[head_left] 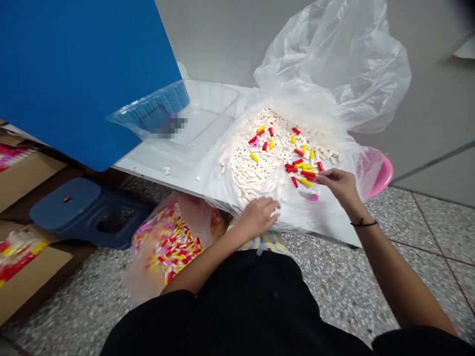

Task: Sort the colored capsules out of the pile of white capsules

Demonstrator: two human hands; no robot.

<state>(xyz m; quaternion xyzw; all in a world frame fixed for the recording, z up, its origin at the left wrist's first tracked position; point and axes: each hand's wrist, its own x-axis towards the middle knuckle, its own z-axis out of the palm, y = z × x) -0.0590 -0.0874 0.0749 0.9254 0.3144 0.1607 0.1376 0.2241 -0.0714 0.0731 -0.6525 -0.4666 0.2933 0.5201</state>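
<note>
A heap of small white plugs (256, 170) lies on an opened clear plastic bag (218, 180), with red, yellow and a few pink tube-like pieces scattered over it. My right hand (339, 185) is closed in a pinch at a cluster of red and yellow pieces. Its fingertips meet the end of a red piece (308, 175). At the bag's near edge, my left hand (258, 216) has its fingers curled together; something white shows by its fingertips, too small to name. A pink oval piece (313, 197) lies between the hands.
On the white table (148, 160) stands a clear plastic tray (208, 136). A pink rounded object (382, 175) sits by the right edge. Below are a bag of coloured pieces (181, 247), a blue stool (70, 202) and cardboard boxes (33, 279). A blue panel (81, 74) rises at left.
</note>
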